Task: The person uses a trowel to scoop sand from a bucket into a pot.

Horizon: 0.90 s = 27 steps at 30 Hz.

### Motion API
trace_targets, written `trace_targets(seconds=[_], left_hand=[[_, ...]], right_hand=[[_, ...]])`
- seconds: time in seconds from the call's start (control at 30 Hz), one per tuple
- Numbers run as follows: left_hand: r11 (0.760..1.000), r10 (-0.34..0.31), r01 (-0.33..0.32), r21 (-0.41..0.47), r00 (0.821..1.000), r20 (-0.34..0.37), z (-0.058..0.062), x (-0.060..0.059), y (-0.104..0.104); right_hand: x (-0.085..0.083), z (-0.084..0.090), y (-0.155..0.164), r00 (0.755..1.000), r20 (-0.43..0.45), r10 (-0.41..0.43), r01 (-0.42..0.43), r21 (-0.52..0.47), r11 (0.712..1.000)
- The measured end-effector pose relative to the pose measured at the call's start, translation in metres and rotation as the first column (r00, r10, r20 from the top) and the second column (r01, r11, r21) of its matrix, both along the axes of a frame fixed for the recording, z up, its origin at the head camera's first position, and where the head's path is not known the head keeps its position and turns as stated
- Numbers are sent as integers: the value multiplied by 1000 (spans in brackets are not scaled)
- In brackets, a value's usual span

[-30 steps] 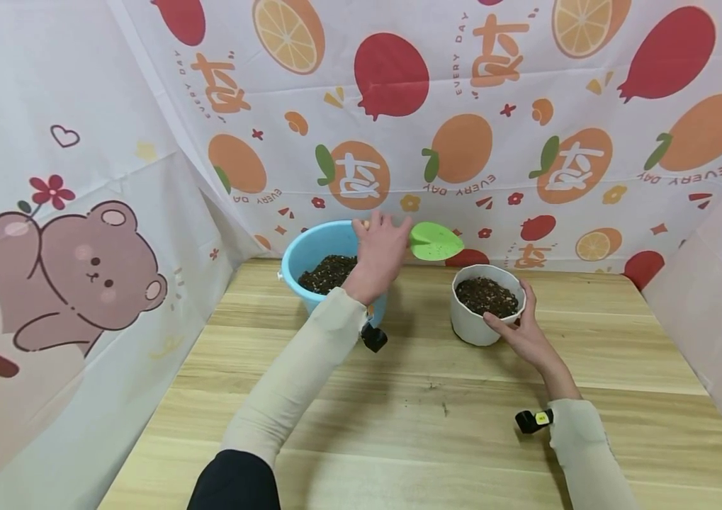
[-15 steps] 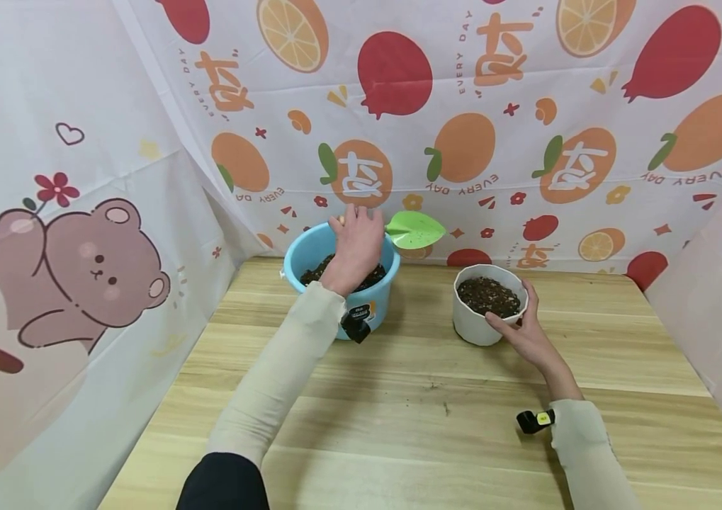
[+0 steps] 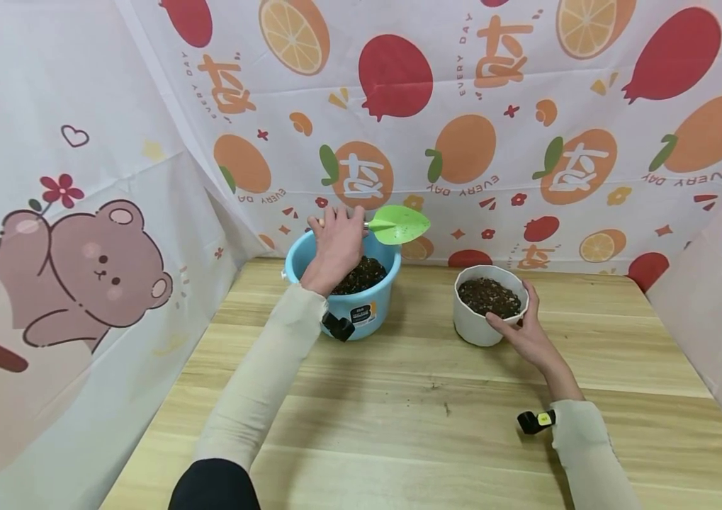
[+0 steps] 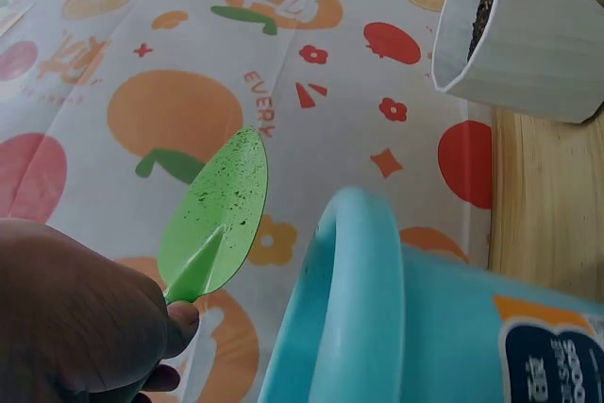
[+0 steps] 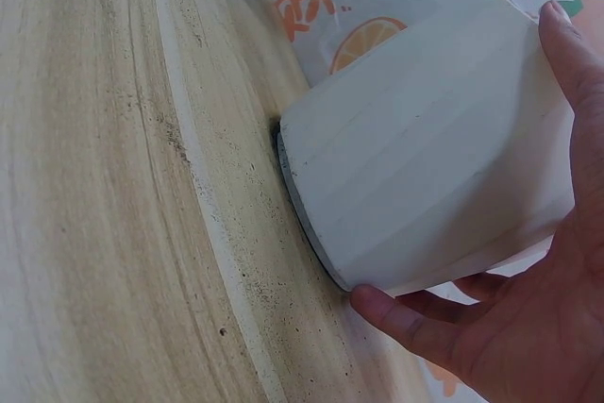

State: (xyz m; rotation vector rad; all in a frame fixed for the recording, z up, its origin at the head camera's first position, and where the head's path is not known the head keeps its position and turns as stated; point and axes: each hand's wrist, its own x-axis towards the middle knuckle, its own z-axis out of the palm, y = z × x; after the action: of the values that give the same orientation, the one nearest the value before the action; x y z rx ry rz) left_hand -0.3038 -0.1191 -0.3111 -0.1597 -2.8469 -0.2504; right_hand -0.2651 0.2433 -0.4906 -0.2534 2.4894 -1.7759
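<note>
Green plastic marks the trowel [image 3: 397,224], whose handle the left hand [image 3: 337,244] grips with curled fingers above the far rim of the bucket [image 3: 361,306] in the head view; the blade points toward 3 o'clock and hangs just past the bucket's rim, in front of the fruit-printed cloth [image 3: 501,127]. Dark soil [image 3: 361,275] fills the blue bucket, which stands on the wooden counter [image 3: 424,425] at about 11 o'clock from the counter's middle. At 3 o'clock from the bucket, well apart from it, stands the white pot [image 3: 484,322], also filled with soil; the right hand [image 3: 526,333] holds its near right side, thumb on the rim and fingers round the wall. A bear print [image 3: 80,273] shows on the cloth at 9 o'clock. From the left wrist, the hand [image 4: 80,318] is closed round the trowel's [image 4: 219,219] neck, the speckled blade slanting up toward 1 o'clock, clear of the bucket's [image 4: 377,327] rim below it; the pot [image 4: 528,40] appears at 1 o'clock. From the right wrist, the hand [image 5: 528,318] cups the pot [image 5: 425,158], fingers under its lower edge and one fingertip along its upper side, the pot's base resting on the counter [image 5: 113,214].
</note>
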Motion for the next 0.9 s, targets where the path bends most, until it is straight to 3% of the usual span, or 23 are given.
trace_targets(seconds=[0.27,0.9], left_hand=[[999,20,-20,45,1000,9,2,4,-19],[993,108,-107,59,994,-17,2,14,-54]], right_hand=[[0,-1,0,1000,5,-3,3,13,1000],[2,0,1,1000,-7,2,-2,-6,1000]])
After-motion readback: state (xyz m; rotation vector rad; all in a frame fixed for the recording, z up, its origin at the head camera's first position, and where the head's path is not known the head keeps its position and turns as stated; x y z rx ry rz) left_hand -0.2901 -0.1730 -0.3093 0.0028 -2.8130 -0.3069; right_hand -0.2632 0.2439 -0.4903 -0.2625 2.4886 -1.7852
